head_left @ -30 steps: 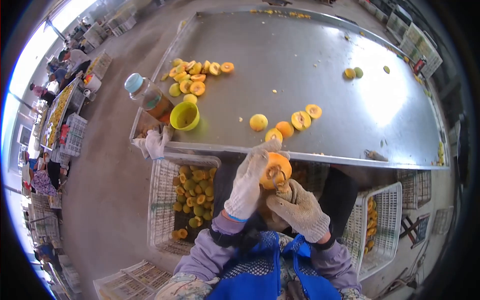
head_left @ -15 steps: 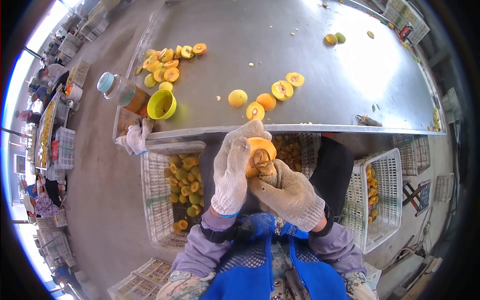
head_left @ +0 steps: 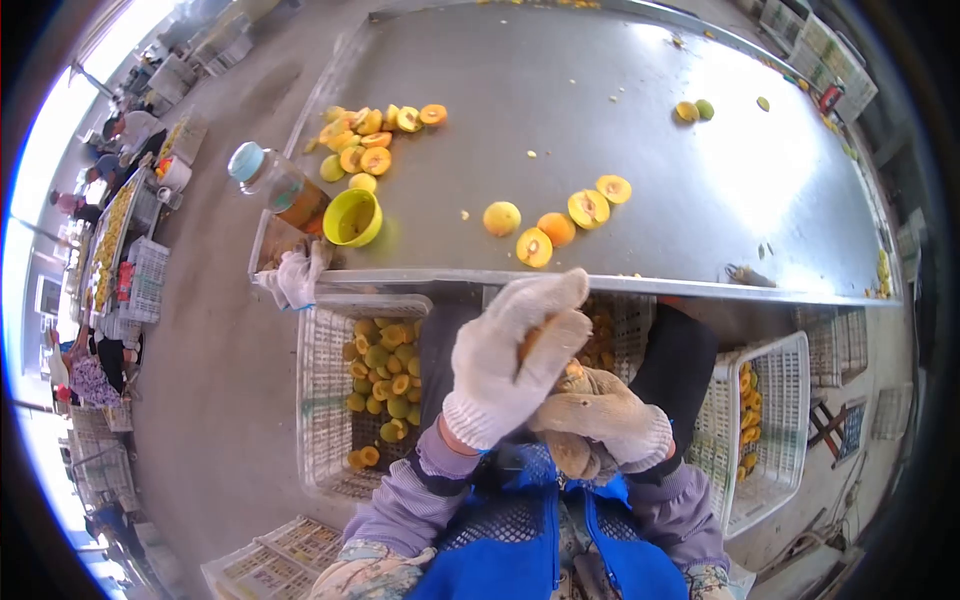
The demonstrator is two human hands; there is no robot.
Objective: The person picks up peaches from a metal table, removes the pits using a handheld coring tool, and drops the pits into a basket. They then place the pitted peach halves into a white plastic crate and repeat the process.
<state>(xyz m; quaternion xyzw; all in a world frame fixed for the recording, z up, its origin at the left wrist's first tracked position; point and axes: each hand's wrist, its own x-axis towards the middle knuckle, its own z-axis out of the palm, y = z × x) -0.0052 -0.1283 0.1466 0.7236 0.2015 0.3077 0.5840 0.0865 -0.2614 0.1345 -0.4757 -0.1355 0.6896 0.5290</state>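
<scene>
My left hand (head_left: 510, 360), in a white knit glove, is closed around a peach half (head_left: 530, 343). Only a strip of the orange fruit shows between the fingers. Just below and to the right, my right hand (head_left: 605, 420), in a dirtier glove, has its fingers curled in. A small orange bit shows at its fingertips; whatever else it grips is hidden. Ahead on the metal table (head_left: 480, 110) lie a peach (head_left: 502, 218) and several cut halves (head_left: 534, 247). Under the table edge, a white crate (head_left: 325, 390) holds many peach halves (head_left: 385, 365).
At the table's left corner stand a yellow-green cup (head_left: 353, 218), a jar of brown liquid (head_left: 285, 190) and a spare glove (head_left: 297, 277). More halves (head_left: 375, 160) are piled beyond the cup. A second crate (head_left: 770, 430) is on my right. Other people work far left.
My left hand has turned over the peach half and now covers most of it. My right hand has drawn down and right, away from the fruit. The view has shifted slightly.
</scene>
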